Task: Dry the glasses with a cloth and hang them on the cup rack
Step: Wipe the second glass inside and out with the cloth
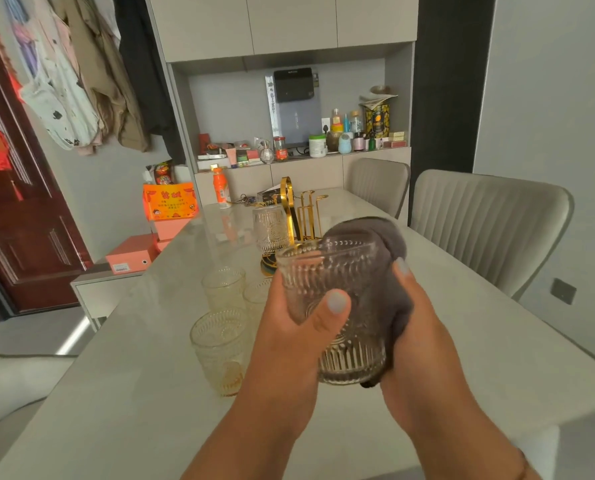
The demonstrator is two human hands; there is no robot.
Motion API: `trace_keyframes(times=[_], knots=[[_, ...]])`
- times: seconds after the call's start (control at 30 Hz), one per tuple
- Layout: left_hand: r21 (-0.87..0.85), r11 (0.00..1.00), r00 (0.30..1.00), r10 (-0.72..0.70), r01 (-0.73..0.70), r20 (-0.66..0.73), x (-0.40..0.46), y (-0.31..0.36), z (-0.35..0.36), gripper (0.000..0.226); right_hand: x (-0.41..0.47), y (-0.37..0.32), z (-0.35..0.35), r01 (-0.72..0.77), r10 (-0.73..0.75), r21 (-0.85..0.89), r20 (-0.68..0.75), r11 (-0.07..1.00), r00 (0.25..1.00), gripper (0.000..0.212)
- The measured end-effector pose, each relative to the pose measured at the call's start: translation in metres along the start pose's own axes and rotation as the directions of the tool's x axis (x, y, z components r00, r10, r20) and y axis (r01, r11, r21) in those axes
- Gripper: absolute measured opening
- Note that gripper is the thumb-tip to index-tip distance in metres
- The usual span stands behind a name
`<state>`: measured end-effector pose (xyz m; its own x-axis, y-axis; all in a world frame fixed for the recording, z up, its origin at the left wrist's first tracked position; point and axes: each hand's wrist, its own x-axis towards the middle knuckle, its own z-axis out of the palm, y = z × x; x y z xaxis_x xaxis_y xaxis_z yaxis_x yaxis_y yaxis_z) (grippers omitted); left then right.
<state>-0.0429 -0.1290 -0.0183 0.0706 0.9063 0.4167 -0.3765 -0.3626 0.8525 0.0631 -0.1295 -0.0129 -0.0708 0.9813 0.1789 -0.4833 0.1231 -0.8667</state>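
Two hands hold one ribbed glass [334, 306] tilted, mouth up-left: left grip [289, 327] wraps it, right grip [414, 323] clasps cloth [386, 247].

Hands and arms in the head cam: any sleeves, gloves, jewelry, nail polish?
Both forearms are bare, no sleeves or gloves. Left hand and right hand have pale lavender-grey polished nails. A thin dark band seems to sit on the right wrist at the frame's lower edge; too cropped to identify.

Ribbed clear glass [337, 306] held tilted, grey cloth [382, 244] wrapping it, one glass [270, 228] inverted on gold rack [303, 209]
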Motion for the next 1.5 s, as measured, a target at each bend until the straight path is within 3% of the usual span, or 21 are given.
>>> trace_keyframes(times=[0.03, 0.1, 0.2, 0.3, 0.4, 0.47, 0.53, 0.63, 0.7, 0.77, 0.87, 0.93, 1.07, 1.23, 1.3, 1.37, 1.43, 1.5], knots=[[-0.001, 1.0, 0.999, -0.023, 0.023, 0.038, 0.0, 0.001, -0.001, 0.111, 0.002, -0.002, -0.003, -0.082, 0.081, 0.046, 0.03, 0.996, 0.996, 0.042], [0.021, 0.999, 0.999, -0.04, 0.039, 0.024, 0.001, 0.001, -0.001, 0.116, 0.002, -0.002, -0.004, -0.094, 0.092, 0.077, 0.034, 0.993, 0.995, 0.046], [0.096, 0.995, 0.99, 0.007, 0.007, -0.14, 0.0, 0.001, -0.001, 0.101, -0.004, 0.001, 0.002, 0.066, -0.063, 0.042, -0.06, 0.997, 0.996, 0.056], [0.353, 0.935, 0.984, 0.05, 0.014, -0.17, -0.005, -0.002, 0.003, 0.077, -0.006, 0.009, 0.003, 0.271, -0.288, -0.152, -0.097, 0.95, 0.953, 0.042], [0.178, 0.983, 0.994, 0.069, -0.054, -0.081, -0.008, -0.006, 0.006, 0.081, -0.011, 0.011, 0.005, 0.36, -0.386, -0.235, -0.073, 0.903, 0.92, 0.053], [0.072, 0.994, 0.995, 0.086, -0.083, -0.054, -0.006, -0.006, 0.004, 0.087, -0.011, 0.005, 0.005, 0.308, -0.323, -0.21, -0.04, 0.928, 0.946, 0.051], [0.013, 0.997, 0.997, 0.078, -0.078, -0.016, -0.004, -0.005, 0.0, 0.097, -0.005, -0.004, 0.002, 0.168, -0.168, -0.106, 0.01, 0.98, 0.986, 0.039], [-0.033, 0.999, 0.999, 0.02, -0.019, 0.034, -0.003, -0.003, -0.002, 0.106, 0.001, -0.007, -0.006, -0.054, 0.055, -0.012, 0.074, 0.998, 0.996, 0.043], [-0.068, 0.997, 1.0, -0.022, 0.023, 0.01, -0.002, -0.002, -0.001, 0.113, -0.003, -0.004, -0.005, -0.036, 0.035, 0.014, 0.071, 0.999, 0.997, 0.053], [-0.07, 0.997, 0.997, 0.015, -0.021, -0.075, -0.002, -0.001, 0.0, 0.101, -0.008, 0.0, -0.001, 0.08, -0.08, 0.031, -0.01, 0.996, 0.997, 0.049], [0.259, 0.963, 0.977, 0.117, -0.069, -0.176, -0.005, 0.002, 0.005, 0.056, -0.011, 0.007, 0.001, 0.279, -0.288, -0.137, -0.054, 0.951, 0.956, 0.038], [0.314, 0.948, 0.977, 0.116, -0.055, -0.18, -0.01, 0.005, 0.01, 0.051, -0.013, 0.01, 0.002, 0.317, -0.332, -0.208, -0.041, 0.926, 0.942, 0.046], [0.169, 0.978, 0.983, 0.141, -0.12, -0.116, -0.007, 0.0, 0.009, 0.073, -0.011, 0.012, 0.0, 0.243, -0.255, -0.183, -0.044, 0.953, 0.966, 0.06], [0.051, 0.999, 0.993, 0.025, -0.019, -0.114, -0.005, 0.001, 0.004, 0.063, 0.003, 0.006, -0.007, 0.022, -0.023, 0.011, 0.066, 1.0, 0.998, 0.037], [-0.011, 0.999, 0.996, -0.036, 0.035, -0.085, -0.004, 0.005, 0.0, 0.078, 0.011, 0.009, -0.013, -0.031, 0.029, 0.032, 0.078, 0.999, 0.997, 0.026], [-0.075, 0.995, 0.997, -0.068, 0.066, -0.026, -0.003, 0.007, -0.005, 0.093, 0.013, 0.009, -0.017, -0.122, 0.115, 0.101, 0.066, 0.987, 0.991, 0.032], [-0.086, 0.991, 0.994, -0.104, 0.102, -0.021, -0.002, 0.011, -0.009, 0.097, 0.018, 0.005, -0.023, -0.111, 0.119, 0.208, -0.026, 0.972, 0.993, 0.037], [-0.052, 0.991, 0.992, -0.125, 0.123, -0.036, -0.003, 0.013, -0.014, 0.095, 0.026, -0.008, -0.028, 0.006, 0.043, 0.276, -0.174, 0.961, 0.984, 0.035]])
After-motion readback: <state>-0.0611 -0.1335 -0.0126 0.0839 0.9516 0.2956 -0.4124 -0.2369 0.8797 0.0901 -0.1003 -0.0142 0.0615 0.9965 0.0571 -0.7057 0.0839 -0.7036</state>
